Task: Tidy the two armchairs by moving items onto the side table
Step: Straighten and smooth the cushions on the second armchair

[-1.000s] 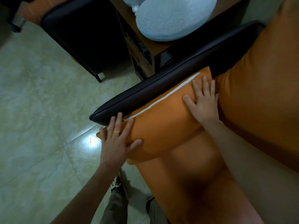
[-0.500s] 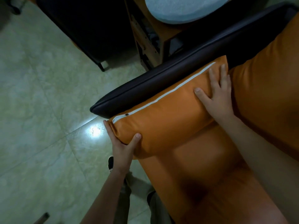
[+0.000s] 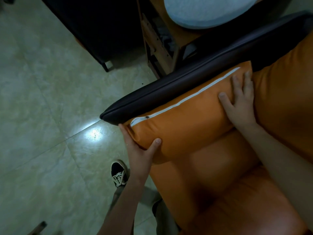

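An orange cushion [image 3: 184, 121] with a white zip along its top edge stands on the orange seat [image 3: 233, 192] of an armchair, leaning against the dark armrest [image 3: 194, 77]. My left hand [image 3: 140, 151] grips the cushion's near corner, thumb on its front face and fingers behind. My right hand [image 3: 240, 100] lies flat on the far end of the cushion, next to the orange backrest [image 3: 286, 92]. The wooden side table [image 3: 184, 33] stands just beyond the armrest and carries a pale blue round cushion [image 3: 208, 11].
The second armchair's dark side [image 3: 94, 22] stands at the top left on a pale tiled floor [image 3: 42, 107]. My shoe [image 3: 119, 173] and trouser legs are below the left arm, close to the seat's front edge.
My left hand slid from lying flat on the cushion to gripping its near corner. The right hand kept its place on the far end. The view moved closer and slightly to the right.
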Action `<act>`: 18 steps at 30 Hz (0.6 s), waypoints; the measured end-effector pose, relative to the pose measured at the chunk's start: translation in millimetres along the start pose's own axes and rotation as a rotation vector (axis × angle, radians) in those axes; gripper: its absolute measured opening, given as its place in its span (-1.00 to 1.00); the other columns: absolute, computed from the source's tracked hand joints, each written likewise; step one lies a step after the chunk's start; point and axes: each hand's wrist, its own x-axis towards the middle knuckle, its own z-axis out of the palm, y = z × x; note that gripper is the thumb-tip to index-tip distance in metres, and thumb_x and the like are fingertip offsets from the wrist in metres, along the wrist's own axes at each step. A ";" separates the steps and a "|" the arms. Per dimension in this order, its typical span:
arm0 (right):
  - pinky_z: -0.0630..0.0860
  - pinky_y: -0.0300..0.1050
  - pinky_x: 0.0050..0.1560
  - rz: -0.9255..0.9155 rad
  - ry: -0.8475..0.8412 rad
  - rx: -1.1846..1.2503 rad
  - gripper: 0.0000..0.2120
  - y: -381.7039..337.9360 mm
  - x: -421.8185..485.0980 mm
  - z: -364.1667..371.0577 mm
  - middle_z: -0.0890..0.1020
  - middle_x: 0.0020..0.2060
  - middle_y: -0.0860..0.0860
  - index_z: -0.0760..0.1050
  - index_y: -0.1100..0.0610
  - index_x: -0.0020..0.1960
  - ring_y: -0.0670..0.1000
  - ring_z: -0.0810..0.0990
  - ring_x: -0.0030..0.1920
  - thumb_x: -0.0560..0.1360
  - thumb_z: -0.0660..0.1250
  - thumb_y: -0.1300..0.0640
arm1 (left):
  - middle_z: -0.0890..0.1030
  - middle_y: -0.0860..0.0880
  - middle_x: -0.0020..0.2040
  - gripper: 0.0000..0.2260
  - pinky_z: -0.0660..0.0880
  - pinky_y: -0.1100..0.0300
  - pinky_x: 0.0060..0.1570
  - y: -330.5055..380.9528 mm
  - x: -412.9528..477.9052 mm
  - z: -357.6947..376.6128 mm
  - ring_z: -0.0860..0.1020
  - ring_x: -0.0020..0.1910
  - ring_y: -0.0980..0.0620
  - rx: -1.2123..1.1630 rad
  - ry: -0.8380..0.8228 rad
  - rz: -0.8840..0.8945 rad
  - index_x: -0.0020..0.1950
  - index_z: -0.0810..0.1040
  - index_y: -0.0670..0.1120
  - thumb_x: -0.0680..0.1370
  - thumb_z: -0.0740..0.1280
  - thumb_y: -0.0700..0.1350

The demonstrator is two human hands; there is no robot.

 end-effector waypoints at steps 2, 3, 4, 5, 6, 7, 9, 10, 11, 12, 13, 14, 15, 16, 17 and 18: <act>-0.13 0.19 0.59 -0.004 0.003 -0.098 -0.28 -5.2 -5.7 1.5 -0.11 0.65 0.01 0.03 -0.11 0.64 0.17 -0.16 0.63 0.57 0.10 -0.34 | -0.11 0.16 0.65 0.13 0.24 -0.01 0.44 2.7 -12.2 -1.7 0.02 0.60 0.15 0.141 0.121 -0.021 0.60 -0.16 0.35 0.30 0.60 0.27; -0.15 0.23 0.59 -0.008 0.026 -0.174 -0.30 -8.9 -7.6 2.6 -0.08 0.65 0.03 0.05 -0.10 0.63 0.17 -0.16 0.63 0.58 0.10 -0.33 | -0.19 0.15 0.65 0.11 0.16 -0.03 0.44 5.2 -15.2 -1.8 -0.08 0.61 0.10 0.248 0.149 0.004 0.60 -0.14 0.34 0.29 0.56 0.33; -0.19 0.26 0.58 -0.027 0.042 -0.237 -0.31 -14.8 -9.4 4.9 -0.04 0.65 0.04 0.08 -0.10 0.63 0.16 -0.14 0.63 0.58 0.10 -0.31 | -0.21 0.10 0.65 0.06 0.07 -0.11 0.46 7.3 -15.0 -1.2 -0.14 0.63 0.01 0.399 0.152 0.100 0.61 -0.11 0.31 0.32 0.51 0.37; -0.22 0.28 0.57 -0.080 0.041 -0.277 -0.32 -22.0 -11.0 8.5 0.01 0.65 0.04 0.11 -0.11 0.62 0.15 -0.12 0.64 0.57 0.10 -0.31 | -0.15 0.02 0.67 -0.01 -0.03 -0.21 0.47 9.3 -11.2 1.6 -0.15 0.64 -0.09 0.575 0.133 0.243 0.63 -0.05 0.26 0.36 0.45 0.39; -0.22 0.30 0.56 -0.170 0.026 -0.307 -0.35 -28.7 -12.5 13.4 0.07 0.64 0.03 0.14 -0.12 0.61 0.13 -0.08 0.64 0.58 0.10 -0.31 | -0.03 -0.04 0.67 -0.09 -0.10 -0.31 0.48 12.8 -4.7 6.5 -0.10 0.64 -0.15 0.738 0.095 0.377 0.63 0.04 0.21 0.40 0.38 0.42; -0.20 0.34 0.56 -0.271 0.004 -0.332 -0.39 -33.4 -14.1 18.8 0.14 0.63 0.02 0.19 -0.13 0.59 0.12 -0.04 0.64 0.60 0.06 -0.32 | 0.10 -0.07 0.65 -0.16 -0.12 -0.39 0.48 17.9 3.0 13.1 -0.03 0.64 -0.17 0.877 0.041 0.458 0.62 0.15 0.16 0.43 0.30 0.44; -0.15 0.38 0.54 -0.380 -0.019 -0.369 -0.43 -32.8 -12.7 24.6 0.24 0.60 0.00 0.26 -0.15 0.56 0.10 0.02 0.63 0.62 -0.02 -0.33 | 0.29 -0.04 0.59 -0.25 -0.07 -0.45 0.46 24.2 16.3 24.8 0.13 0.60 -0.15 1.049 -0.057 0.456 0.56 0.30 0.11 0.46 0.21 0.46; -0.15 0.37 0.55 -0.364 -0.007 -0.373 -0.43 -28.1 -8.7 23.9 0.25 0.59 0.00 0.26 -0.16 0.56 0.10 0.03 0.63 0.62 -0.03 -0.34 | 0.33 -0.03 0.57 -0.27 -0.06 -0.44 0.46 23.6 19.7 27.8 0.18 0.59 -0.14 1.076 -0.080 0.428 0.55 0.33 0.10 0.48 0.20 0.46; -0.16 0.36 0.55 -0.299 0.014 -0.360 -0.43 -22.5 -3.9 21.9 0.23 0.60 -0.01 0.25 -0.17 0.56 0.10 0.01 0.63 0.62 -0.02 -0.34 | 0.33 -0.02 0.56 -0.27 -0.08 -0.41 0.48 21.5 20.3 27.0 0.19 0.58 -0.13 1.077 -0.093 0.411 0.55 0.34 0.09 0.49 0.20 0.45; -0.19 0.34 0.55 -0.207 0.033 -0.330 -0.43 -17.6 1.0 19.3 0.20 0.61 -0.02 0.22 -0.18 0.57 0.09 -0.01 0.64 0.62 0.01 -0.34 | 0.32 -0.03 0.57 -0.27 -0.10 -0.38 0.50 18.8 19.5 23.2 0.18 0.59 -0.13 1.072 -0.107 0.416 0.56 0.32 0.09 0.50 0.19 0.45; -0.20 0.34 0.54 -0.125 0.037 -0.298 -0.42 -14.4 6.2 16.4 0.16 0.62 -0.03 0.19 -0.18 0.58 0.08 -0.05 0.64 0.61 0.03 -0.33 | 0.29 -0.04 0.58 -0.27 -0.11 -0.35 0.51 15.7 19.1 17.6 0.16 0.60 -0.12 1.066 -0.125 0.440 0.58 0.30 0.09 0.51 0.17 0.45; -0.20 0.34 0.55 -0.075 0.026 -0.270 -0.42 -12.6 9.6 13.6 0.13 0.63 -0.05 0.17 -0.18 0.59 0.06 -0.07 0.64 0.61 0.05 -0.32 | 0.26 -0.04 0.60 -0.26 -0.11 -0.33 0.52 12.3 19.1 11.0 0.13 0.61 -0.12 1.059 -0.143 0.464 0.59 0.26 0.09 0.52 0.14 0.46; -0.19 0.33 0.55 -0.057 0.010 -0.244 -0.41 -12.6 10.7 11.5 0.10 0.63 -0.05 0.16 -0.18 0.59 0.05 -0.09 0.64 0.61 0.05 -0.32 | 0.20 -0.05 0.62 -0.24 -0.10 -0.32 0.53 8.4 17.6 3.8 0.07 0.62 -0.13 1.053 -0.142 0.471 0.61 0.22 0.09 0.52 0.13 0.47; -0.17 0.31 0.56 -0.050 0.002 -0.216 -0.41 -13.8 9.8 10.6 0.07 0.64 -0.05 0.14 -0.17 0.60 0.04 -0.12 0.64 0.61 0.05 -0.31 | 0.12 -0.06 0.64 -0.21 -0.12 -0.31 0.54 3.6 13.5 -4.8 0.00 0.64 -0.13 1.036 -0.108 0.439 0.62 0.15 0.10 0.50 0.15 0.48; -0.16 0.28 0.58 -0.031 0.007 -0.172 -0.40 -15.7 6.2 10.5 0.03 0.65 -0.03 0.11 -0.15 0.61 0.03 -0.14 0.64 0.62 0.05 -0.29 | 0.00 -0.06 0.66 -0.14 -0.15 -0.30 0.53 -1.5 6.2 -12.9 -0.09 0.64 -0.13 0.997 -0.051 0.362 0.64 0.07 0.11 0.47 0.19 0.49; -0.13 0.26 0.59 0.012 0.024 -0.113 -0.40 -17.3 -0.6 11.4 -0.01 0.65 -0.01 0.08 -0.14 0.63 0.03 -0.16 0.64 0.63 0.04 -0.28 | -0.11 -0.05 0.67 -0.06 -0.15 -0.30 0.51 -6.5 -4.1 -19.2 -0.18 0.64 -0.12 0.928 0.013 0.254 0.65 -0.03 0.11 0.43 0.27 0.49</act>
